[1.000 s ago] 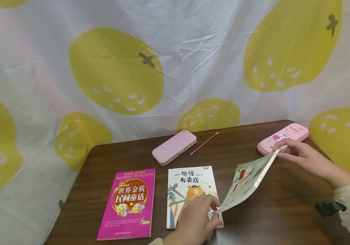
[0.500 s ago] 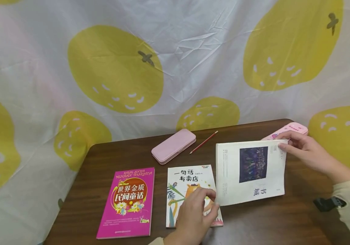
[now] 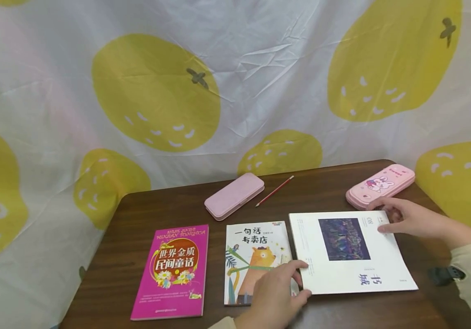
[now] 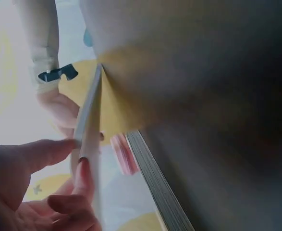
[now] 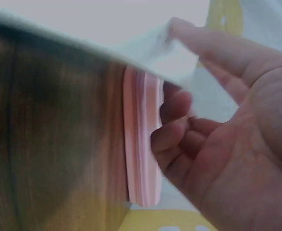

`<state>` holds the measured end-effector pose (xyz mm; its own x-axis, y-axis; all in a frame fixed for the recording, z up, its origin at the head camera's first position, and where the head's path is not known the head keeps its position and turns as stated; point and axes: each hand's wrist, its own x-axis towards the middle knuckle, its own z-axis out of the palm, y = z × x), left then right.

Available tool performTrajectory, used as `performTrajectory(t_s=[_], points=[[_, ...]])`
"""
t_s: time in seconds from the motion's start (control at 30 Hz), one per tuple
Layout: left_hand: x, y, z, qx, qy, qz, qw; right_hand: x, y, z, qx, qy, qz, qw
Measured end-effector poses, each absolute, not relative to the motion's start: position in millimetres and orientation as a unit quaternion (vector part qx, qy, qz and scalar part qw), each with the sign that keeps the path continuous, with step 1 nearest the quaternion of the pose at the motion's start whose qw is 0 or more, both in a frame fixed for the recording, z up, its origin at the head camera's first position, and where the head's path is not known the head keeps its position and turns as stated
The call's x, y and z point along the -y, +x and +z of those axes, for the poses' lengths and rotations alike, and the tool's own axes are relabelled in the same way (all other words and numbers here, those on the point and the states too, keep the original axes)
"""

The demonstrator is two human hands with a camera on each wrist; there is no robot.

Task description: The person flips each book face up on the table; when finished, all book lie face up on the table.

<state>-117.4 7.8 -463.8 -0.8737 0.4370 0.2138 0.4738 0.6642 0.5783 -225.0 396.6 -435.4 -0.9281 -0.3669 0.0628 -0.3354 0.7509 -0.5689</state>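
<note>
A white magazine [image 3: 344, 274] with a dark square picture on its cover is held between both hands, cover up, above the right part of the table. My left hand [image 3: 276, 292] pinches its left edge near the lower corner; the left wrist view shows thumb and fingers on either side of the thin magazine [image 4: 87, 127]. The right hand [image 3: 412, 219] grips the far right corner, thumb on top and fingers curled beneath, as the right wrist view also shows. Under my left hand lies a white picture book [image 3: 256, 265] with an orange animal, partly covered by that hand.
A magenta book [image 3: 171, 292] lies on the brown table [image 3: 108, 274] at the left. Farther back are a plain pink pencil case [image 3: 234, 196] and a red pencil [image 3: 274, 192]. Another pink case [image 3: 381, 185] with a rabbit picture sits just beyond the right hand. A fruit-patterned curtain hangs behind.
The magazine has swung from steeply tilted, through cover facing me, to nearly flat with its cover up. My right hand has lowered slightly, and the left has shifted a little right.
</note>
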Motion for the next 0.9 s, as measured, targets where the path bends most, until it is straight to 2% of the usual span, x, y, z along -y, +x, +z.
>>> performTrajectory(t_s=[0.2, 0.37, 0.7, 0.9], points=[[-24, -119, -465, 0.93, -0.254, -0.262, -0.05, -398, -227, -443, -0.932, -0.161, -0.297, 0.132], [-36, -123, -468, 0.943, -0.254, -0.2, -0.082, -397, -228, -445, -0.938, -0.129, -0.276, 0.167], [-48, -129, -465, 0.952, -0.261, -0.122, -0.106, -392, -232, -446, -0.949, -0.104, -0.258, 0.149], [-47, -137, -458, 0.954, -0.254, -0.099, -0.122, -392, -230, -450, -0.97, -0.103, -0.196, 0.101]])
